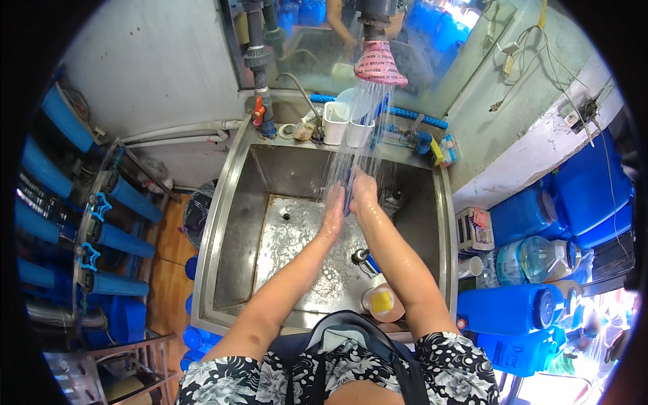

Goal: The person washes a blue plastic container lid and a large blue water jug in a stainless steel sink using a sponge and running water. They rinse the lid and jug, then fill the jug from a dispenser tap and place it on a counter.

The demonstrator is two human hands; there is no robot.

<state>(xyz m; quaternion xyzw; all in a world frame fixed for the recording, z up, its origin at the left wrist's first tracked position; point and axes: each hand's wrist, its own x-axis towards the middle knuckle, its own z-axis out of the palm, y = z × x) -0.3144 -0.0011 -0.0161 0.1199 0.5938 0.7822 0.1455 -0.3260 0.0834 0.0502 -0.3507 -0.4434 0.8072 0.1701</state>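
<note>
Water pours from a pink-wrapped spout (379, 65) onto both my hands over the stainless steel sink (293, 243). My left hand (335, 208) lies flat against one side of a small dark blue object (348, 200). On its other side, my right hand (363, 190) holds it with bent fingers. The falling water blurs the object, and its kind cannot be told. Below my right forearm, a plastic container with a yellow sponge (381, 301) on it stands in the near part of the sink. A blue-handled tool (372, 263) lies on the sink floor.
White plastic containers (335, 124) stand on the sink's back ledge, near a pipe with a red valve handle (258, 111). Blue filter housings (124, 240) line the left side. Blue jugs (501, 309) and a clear water bottle (526, 260) crowd the right. A mirror (314, 55) hangs behind.
</note>
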